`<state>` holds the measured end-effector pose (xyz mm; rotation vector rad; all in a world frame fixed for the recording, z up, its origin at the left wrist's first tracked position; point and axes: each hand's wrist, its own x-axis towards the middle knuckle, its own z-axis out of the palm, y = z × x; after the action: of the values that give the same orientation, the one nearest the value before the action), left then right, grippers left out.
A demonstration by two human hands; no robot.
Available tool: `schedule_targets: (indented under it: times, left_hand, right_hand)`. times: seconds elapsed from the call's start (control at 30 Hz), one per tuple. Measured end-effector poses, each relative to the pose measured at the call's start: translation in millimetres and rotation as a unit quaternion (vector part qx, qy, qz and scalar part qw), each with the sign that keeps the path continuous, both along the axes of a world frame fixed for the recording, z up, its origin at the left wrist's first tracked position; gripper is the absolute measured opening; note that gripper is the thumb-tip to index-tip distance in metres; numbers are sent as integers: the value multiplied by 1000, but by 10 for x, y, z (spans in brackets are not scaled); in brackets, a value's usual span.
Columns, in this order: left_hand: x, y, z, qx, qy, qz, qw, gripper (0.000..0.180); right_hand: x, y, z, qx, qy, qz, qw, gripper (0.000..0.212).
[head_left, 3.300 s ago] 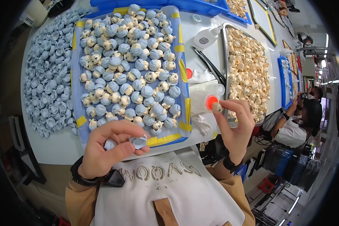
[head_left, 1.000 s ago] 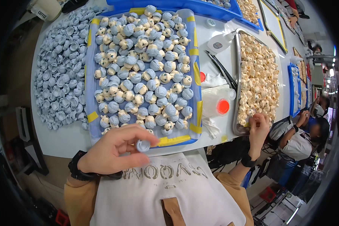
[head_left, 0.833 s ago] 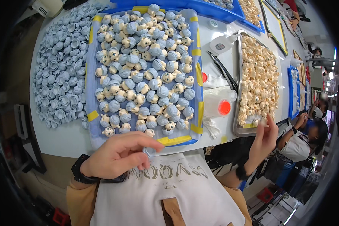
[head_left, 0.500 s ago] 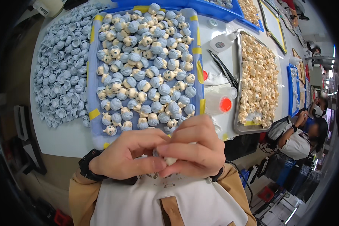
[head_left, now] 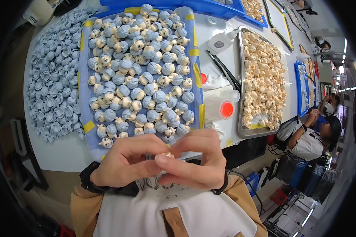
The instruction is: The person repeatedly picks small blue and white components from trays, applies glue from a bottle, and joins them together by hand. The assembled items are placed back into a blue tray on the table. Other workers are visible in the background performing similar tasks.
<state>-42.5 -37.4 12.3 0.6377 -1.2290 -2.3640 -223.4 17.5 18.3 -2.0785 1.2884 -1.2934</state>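
Note:
My left hand (head_left: 124, 162) and my right hand (head_left: 195, 158) meet in front of my chest, fingertips pinched together on a small cream toy head (head_left: 168, 155) and a pale blue cap piece, mostly hidden by the fingers. Just beyond them lies a blue tray (head_left: 85, 134) packed with several cream heads wearing blue caps (head_left: 146, 79). A pile of loose blue caps (head_left: 51, 87) covers the table to its left. A metal tray (head_left: 241, 132) of bare cream heads (head_left: 261, 75) stands to the right.
A clear container with a red lid (head_left: 225, 108) and black tweezers (head_left: 223, 71) lie between the two trays. A white bottle (head_left: 221, 39) stands behind them. Another person (head_left: 312, 134) sits at the right, working at the same table. More blue trays line the far edge.
My right hand came back from the metal tray with a cream head and joined my left hand, which kept holding a blue cap near my chest.

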Motion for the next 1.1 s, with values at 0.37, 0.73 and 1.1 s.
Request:
schedule_targets:
  times: [0.37, 0.73, 1.1]
  left_hand:
    - [-12, 84, 110, 109, -56, 105, 987, 36]
    - [32, 63, 38, 87, 8, 95, 992, 40]
    - [14, 67, -17, 63, 16, 99, 993, 39]
  right_hand:
    - [-777, 48, 191, 82, 55, -269, 958, 33]
    - [-871, -91, 101, 89, 202, -164, 961, 31]
    - [-883, 67, -31, 68, 162, -225, 958, 28]
